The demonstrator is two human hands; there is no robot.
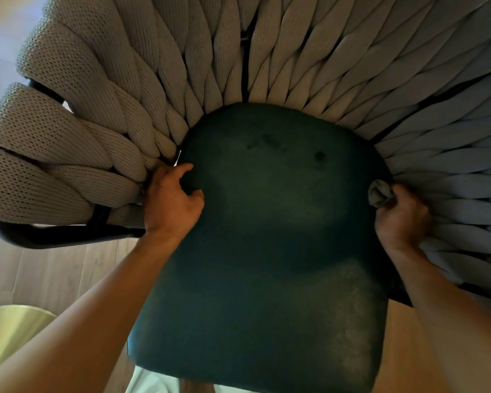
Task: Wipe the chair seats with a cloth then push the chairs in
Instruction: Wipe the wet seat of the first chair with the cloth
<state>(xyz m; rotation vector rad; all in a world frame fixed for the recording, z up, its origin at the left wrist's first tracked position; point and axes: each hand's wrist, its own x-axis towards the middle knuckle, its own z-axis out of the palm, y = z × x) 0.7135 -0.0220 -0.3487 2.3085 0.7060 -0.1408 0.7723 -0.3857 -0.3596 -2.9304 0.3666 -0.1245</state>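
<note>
A dark teal seat cushion (267,236), smooth and rounded at its far corners, fills the middle of the frame, with a few darker spots near its upper part. Thick, pale grey woven bands (153,66) of knitted mesh fan out around it as the chair's back. The left hand (172,199) curls over the cushion's left edge, gripping it. At the right edge, the right hand (403,219) is closed around a bunched grey cloth (380,194), which pokes out above its fingers, beside the cushion. Wooden floor (54,273) shows at lower left.
</note>
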